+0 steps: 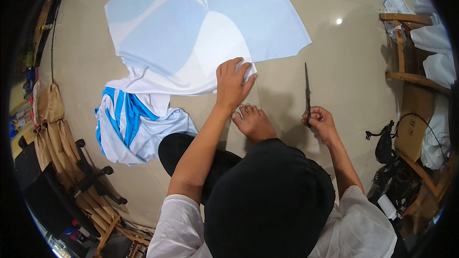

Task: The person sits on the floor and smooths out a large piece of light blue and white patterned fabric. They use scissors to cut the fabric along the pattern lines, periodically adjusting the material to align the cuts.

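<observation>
A large piece of pale blue and white fabric (162, 33) lies spread over the floor in front of me, its near edge rumpled. My left hand (233, 83) rests on that near edge, fingers spread and thumb apart. To the right, my right hand (321, 123) is closed round the handles of dark scissors (307, 83). Their blades point away from me, a short way right of the fabric, and look closed together. My bare foot (256, 123) is on the floor between the two hands.
A heap of white and bright blue fabric (131, 124) lies at the left. Beyond it are a chair base with casters (95, 172) and brown cloth (55, 143). On the right stand a wooden frame (399, 45) with white cloth and a cardboard box (412, 119). Tiled floor (344, 67) surrounds the fabric.
</observation>
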Tool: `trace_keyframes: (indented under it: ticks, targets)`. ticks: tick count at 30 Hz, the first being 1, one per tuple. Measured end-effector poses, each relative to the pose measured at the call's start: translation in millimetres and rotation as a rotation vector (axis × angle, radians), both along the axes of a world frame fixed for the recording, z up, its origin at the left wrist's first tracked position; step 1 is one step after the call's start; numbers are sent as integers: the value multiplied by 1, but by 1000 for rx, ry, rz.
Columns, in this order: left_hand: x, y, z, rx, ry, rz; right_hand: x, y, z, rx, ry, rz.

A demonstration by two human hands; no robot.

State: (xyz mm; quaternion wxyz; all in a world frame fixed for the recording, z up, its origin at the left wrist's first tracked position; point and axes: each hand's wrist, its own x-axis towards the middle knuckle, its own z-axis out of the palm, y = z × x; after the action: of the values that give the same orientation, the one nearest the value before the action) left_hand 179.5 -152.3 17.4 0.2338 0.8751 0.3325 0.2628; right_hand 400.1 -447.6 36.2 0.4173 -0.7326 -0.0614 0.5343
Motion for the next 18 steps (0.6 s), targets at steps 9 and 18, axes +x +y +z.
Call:
trace_keyframes:
  ticks: [9, 18]
  targets:
    - [7, 0, -17, -37, -3, -49, -47, 53, 17, -15, 201, 97]
    - [1, 6, -18, -103, -90, -32, -85, 101, 12, -20, 231, 199]
